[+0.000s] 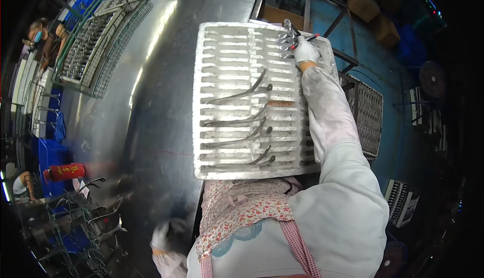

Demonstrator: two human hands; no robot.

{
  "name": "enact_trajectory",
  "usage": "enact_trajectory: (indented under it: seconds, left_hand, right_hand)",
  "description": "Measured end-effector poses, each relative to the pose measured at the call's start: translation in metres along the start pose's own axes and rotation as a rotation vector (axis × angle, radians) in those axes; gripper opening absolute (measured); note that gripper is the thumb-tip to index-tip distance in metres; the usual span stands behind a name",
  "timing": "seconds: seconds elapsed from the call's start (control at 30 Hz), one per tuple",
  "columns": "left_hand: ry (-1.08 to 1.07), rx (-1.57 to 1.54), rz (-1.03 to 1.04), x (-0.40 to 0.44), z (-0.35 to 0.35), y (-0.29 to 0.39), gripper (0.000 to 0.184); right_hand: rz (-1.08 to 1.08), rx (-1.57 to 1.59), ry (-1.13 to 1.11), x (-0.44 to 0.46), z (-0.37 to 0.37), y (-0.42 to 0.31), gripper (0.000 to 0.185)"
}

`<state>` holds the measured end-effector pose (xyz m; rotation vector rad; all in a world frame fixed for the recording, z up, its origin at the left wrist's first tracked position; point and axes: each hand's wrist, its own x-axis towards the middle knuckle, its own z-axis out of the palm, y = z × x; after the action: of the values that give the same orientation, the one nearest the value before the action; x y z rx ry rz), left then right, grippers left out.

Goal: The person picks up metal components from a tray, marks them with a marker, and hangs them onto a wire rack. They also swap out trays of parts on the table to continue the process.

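My right hand point(306, 51), in a white glove, is closed at the upper right of a white slotted foam tray point(227, 66). A red-and-black tool point(313, 38) is in its fingers. Small shiny metal parts point(286, 38) lie in the slots beside that hand. Several long, curved dark metal pieces point(242, 95) rest across the middle and lower slots. A brownish strip point(281, 103) shows near the tray's centre. Low on the left, away from the tray, my left hand point(169, 232) is smeared by motion, so its fingers cannot be made out.
At upper left stands a green wire rack point(103, 46) of metal parts, with a masked person point(48, 38) beyond it. Another person's arm point(28, 184) shows at lower left. Near it are a red cylinder point(64, 172) and a rack with curved pieces. Cardboard boxes point(363, 6) sit upper right.
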<state>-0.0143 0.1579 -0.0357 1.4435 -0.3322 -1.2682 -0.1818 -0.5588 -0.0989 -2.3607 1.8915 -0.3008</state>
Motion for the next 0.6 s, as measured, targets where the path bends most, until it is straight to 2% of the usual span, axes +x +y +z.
enact_trajectory:
  seconds: [0.03, 0.07, 0.1, 0.17, 0.2, 0.23, 0.3, 0.33, 0.4, 0.43, 0.47, 0.5, 0.57, 0.6]
  left_hand:
    - [-0.081, 0.099, 0.058, 0.033, 0.025, 0.043, 0.050]
    - [-0.045, 0.104, 0.071, 0.061, 0.032, 0.055, 0.050]
    - [-0.080, 0.349, -0.057, 0.091, 0.045, 0.096, 0.050]
    - [-0.072, 0.687, 0.113, 0.156, 0.095, 0.153, 0.021]
    - [0.000, 0.586, 0.130, 0.182, 0.128, 0.171, 0.018]
    - [-0.091, 0.669, 0.270, 0.216, 0.139, 0.177, 0.017]
    - [-0.170, 0.906, 0.561, 0.272, 0.182, 0.196, 0.015]
    - [-0.230, 0.990, 0.809, 0.306, 0.200, 0.197, 0.015]
    - [-0.233, 1.195, 0.982, 0.355, 0.256, 0.203, 0.017]
    - [-0.268, 1.259, 1.069, 0.380, 0.285, 0.202, 0.020]
    - [-0.310, 1.305, 1.241, 0.408, 0.313, 0.200, 0.023]
    - [-0.319, 1.479, 1.162, 0.432, 0.342, 0.194, 0.030]
    - [-0.211, 1.551, 1.469, 0.479, 0.385, 0.171, 0.025]
    - [-0.224, 1.620, 1.356, 0.493, 0.398, 0.160, 0.026]
  right_hand:
    - [-0.063, -0.017, -0.012, 0.005, 0.003, 0.003, 0.023]
    - [-0.125, -0.037, -0.039, 0.011, 0.003, 0.006, 0.023]
    - [-0.106, 0.022, 0.001, 0.011, -0.002, 0.011, 0.023]
    - [-0.065, 0.134, 0.085, -0.006, -0.026, 0.025, 0.022]
    - [-0.131, 0.257, 0.232, -0.022, -0.041, 0.036, 0.022]
    - [-0.201, 0.375, 0.380, -0.042, -0.054, 0.049, 0.024]
    - [-0.384, 0.409, 0.524, -0.078, -0.068, 0.077, 0.030]
    - [-0.363, 0.638, 0.311, -0.099, -0.064, 0.089, 0.031]
    - [-0.485, 0.532, 0.066, -0.144, -0.073, 0.095, 0.036]
    - [-0.617, 0.192, 0.035, -0.166, -0.086, 0.083, 0.039]
    - [-0.643, 0.088, 0.031, -0.186, -0.074, 0.079, 0.041]
    - [-0.668, -0.020, 0.026, -0.202, -0.054, 0.076, 0.043]
    - [-0.630, 0.025, 0.202, -0.224, -0.030, 0.067, 0.042]
    - [-0.578, 0.128, 0.254, -0.226, -0.017, 0.065, 0.040]
